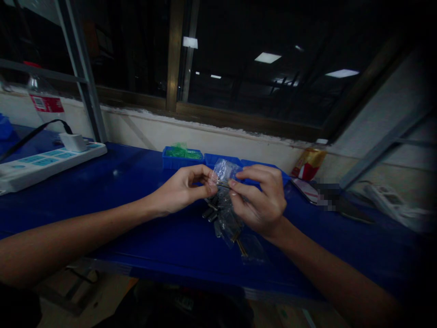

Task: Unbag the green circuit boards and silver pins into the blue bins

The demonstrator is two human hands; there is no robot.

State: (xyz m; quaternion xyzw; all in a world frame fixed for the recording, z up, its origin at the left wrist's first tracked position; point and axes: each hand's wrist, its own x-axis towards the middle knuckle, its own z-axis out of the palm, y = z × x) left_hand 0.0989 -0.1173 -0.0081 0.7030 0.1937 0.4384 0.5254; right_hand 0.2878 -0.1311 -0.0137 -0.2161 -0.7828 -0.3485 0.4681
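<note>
A small clear plastic bag [226,169] is held up between my two hands above the table. My left hand [186,189] pinches its left edge between thumb and fingers. On the other side my right hand [261,196] grips it with closed fingers. Thin metal pieces show along the bag's lower part, too small to name. Beneath the hands lies a pile of more clear bags [228,221] with short dark metal cylinders [210,213] at its left. Another clear bag [252,249] nearer me has thin brass-coloured rods [241,246] beside or in it.
Along the back stand small blue bins, one bin [164,159] with green plastic [182,151] in it. A white power strip [51,164] with a plugged-in adapter lies left. At right are a phone [305,189] and a red-gold packet [309,163]. A bottle [46,102] stands far left.
</note>
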